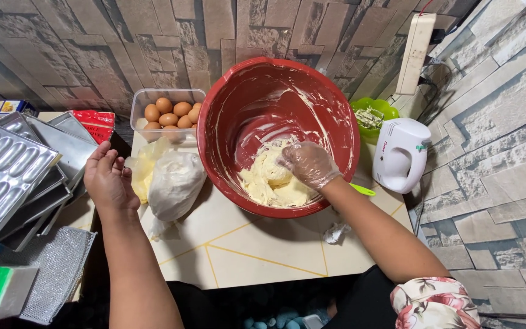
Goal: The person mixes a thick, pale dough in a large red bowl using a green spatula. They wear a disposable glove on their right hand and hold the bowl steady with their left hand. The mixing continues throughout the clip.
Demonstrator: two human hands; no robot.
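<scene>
I observed the right hand [309,163], covered by a clear plastic glove, reaching down into the red bowl [238,103] with the forearm angled in from the lower right. Its fingers were curled and pressed into the pale yellow dough [268,181], which lay in the lower part of the bowl, against the near wall. Smears of the same dough streaked the inner sides. The left hand [108,180] was bare, raised beside the bowl with its fingers loosely spread and slightly bent, holding nothing. It hovered just beside a white plastic bag [175,183] that rested against the bowl's left rim.

The bowl sat on a light table [257,256] marked with thin yellow lines; bare surface remained in front of the bowl toward the near edge. A small crumpled scrap [336,231] lay there. A clear tub of brown eggs [168,113] stood behind the bag, touching the wall. A stack of metal baking trays [7,170] occupied the left side. A white hand mixer [400,155] stood at the right, near a green bowl [374,113]
</scene>
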